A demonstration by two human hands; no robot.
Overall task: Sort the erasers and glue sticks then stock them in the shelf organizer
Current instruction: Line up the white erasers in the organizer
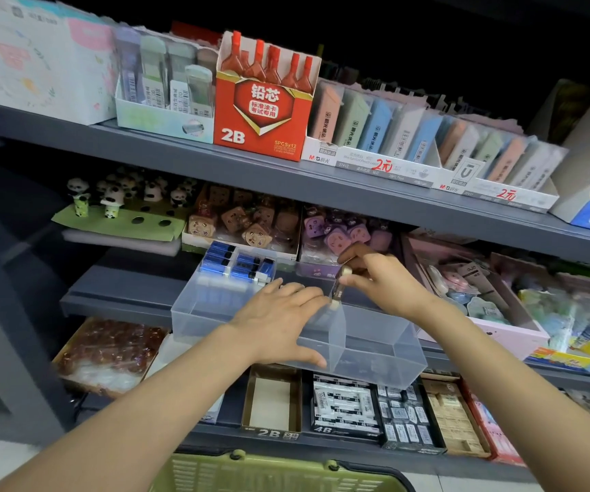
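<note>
Two bare hands work over a clear plastic organizer (375, 353) that sits on the front edge of the middle shelf (119, 289) and juts out past it. A transparent divider splits the organizer into compartments. The left hand (283, 314) lies flat on the organizer's front wall, its fingers straight and spread, touching the plastic beside the divider. The right hand (378, 278) hovers above the divider and pinches a small glue stick (339, 285) between thumb and fingertips, the stick tilted and pointing down toward the organizer. At the organizer's far left corner, blue-sleeved erasers (237, 264) are stacked in rows. The right compartment looks bare, though its clear walls make that hard to tell. On the upper shelf stands a red 2B lead box (261, 111). On the lower shelf are boxes of 4B erasers (343, 406). A green basket (268, 474) shows at the bottom edge.
</note>
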